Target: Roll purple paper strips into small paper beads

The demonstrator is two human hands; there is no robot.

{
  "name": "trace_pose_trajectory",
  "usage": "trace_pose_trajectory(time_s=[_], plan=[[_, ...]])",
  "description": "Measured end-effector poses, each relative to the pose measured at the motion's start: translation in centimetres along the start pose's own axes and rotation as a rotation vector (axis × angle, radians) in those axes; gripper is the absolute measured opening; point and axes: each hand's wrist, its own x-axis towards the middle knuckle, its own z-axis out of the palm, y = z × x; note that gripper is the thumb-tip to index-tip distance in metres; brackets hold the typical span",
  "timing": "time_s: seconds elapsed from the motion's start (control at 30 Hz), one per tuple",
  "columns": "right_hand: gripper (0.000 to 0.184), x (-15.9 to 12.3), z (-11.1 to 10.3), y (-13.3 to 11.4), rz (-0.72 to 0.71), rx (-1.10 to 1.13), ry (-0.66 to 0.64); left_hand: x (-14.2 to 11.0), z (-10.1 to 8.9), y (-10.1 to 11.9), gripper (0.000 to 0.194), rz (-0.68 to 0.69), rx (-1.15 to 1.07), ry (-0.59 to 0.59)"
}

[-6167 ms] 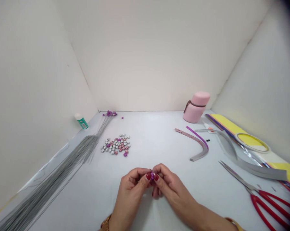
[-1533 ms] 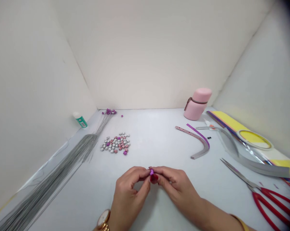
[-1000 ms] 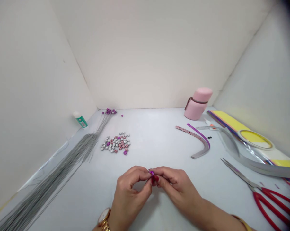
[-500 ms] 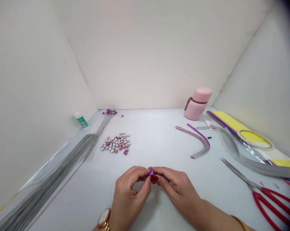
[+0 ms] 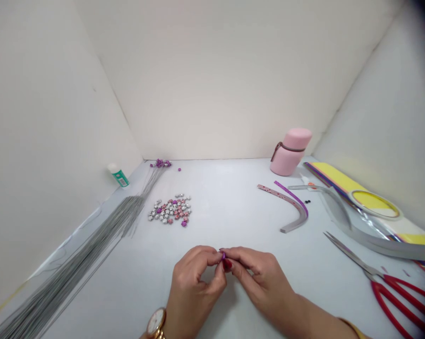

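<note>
Between the fingertips of both hands is a small purple paper star (image 5: 223, 256), mostly covered by the fingers. My left hand (image 5: 198, 278) pinches it from the left with thumb and index finger. From the right, my right hand (image 5: 260, 273) pinches the same piece, its thumb tip close against the left one. Dark red nails show at the fingertips. Beyond the left hand lies a pile of small folded paper stars (image 5: 170, 210) in silver, pink and purple.
Left: a bundle of grey wires (image 5: 102, 240), purple stars (image 5: 161, 163) at its far end, and a glue stick (image 5: 119, 176). Right: paper strips (image 5: 286, 197), a pink flask (image 5: 289, 153), red-handled scissors (image 5: 374, 275), a tape roll (image 5: 374, 204) and yellow sheets (image 5: 334, 176).
My left hand has shifted slightly right and turned a little. The fingertips have moved around the purple star, which now shows less. Everything else lies as before.
</note>
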Motion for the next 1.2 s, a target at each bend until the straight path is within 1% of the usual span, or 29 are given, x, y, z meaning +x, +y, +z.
trace_pose_trajectory(time_s=[0.07,0.13,0.2,0.3,0.4,0.53,0.7,0.77,0.83,0.93,1.0,1.1,1.2], plan=[[0.027,-0.3,0.3,0.2,-0.048,-0.080,0.022,-0.2,0.2,0.0,0.016,0.036,0.054,0.028],[0.028,-0.6,0.5,0.4,-0.089,-0.153,0.034,-0.3,0.4,0.0,0.015,0.051,0.089,0.027],[0.028,-0.6,0.6,0.4,-0.084,-0.153,0.037,-0.2,0.3,0.0,0.015,0.012,0.062,-0.002],[0.025,-0.3,0.5,0.2,0.037,0.038,0.031,0.0,-0.1,0.0,0.015,-0.127,-0.094,-0.088],[0.026,0.1,0.4,0.2,0.161,0.260,0.027,0.3,-0.5,0.1,0.014,-0.228,-0.230,-0.127],[0.022,0.4,0.3,0.3,0.225,0.394,0.047,0.4,-0.6,-0.1,0.018,-0.224,-0.294,-0.157],[0.021,0.6,0.1,0.3,0.310,0.492,0.044,0.3,-0.5,-0.4,0.021,-0.194,-0.288,-0.141],[0.020,0.6,0.1,0.3,0.321,0.510,0.046,0.2,-0.4,-0.4,0.021,-0.175,-0.288,-0.137],[0.019,0.6,0.1,0.3,0.325,0.507,0.057,0.2,-0.4,-0.4,0.019,-0.199,-0.283,-0.124],[0.019,0.5,0.1,0.2,0.346,0.483,0.067,0.1,-0.3,-0.3,0.016,-0.327,-0.258,-0.107],[0.018,0.5,0.2,0.2,0.355,0.469,0.073,0.0,-0.3,-0.2,0.016,-0.378,-0.257,-0.118],[0.017,0.5,0.2,0.2,0.331,0.455,0.097,0.0,-0.3,0.1,0.018,-0.352,-0.298,-0.156],[0.017,0.6,0.1,0.2,0.302,0.442,0.099,0.0,-0.3,0.3,0.017,-0.328,-0.281,-0.150]])
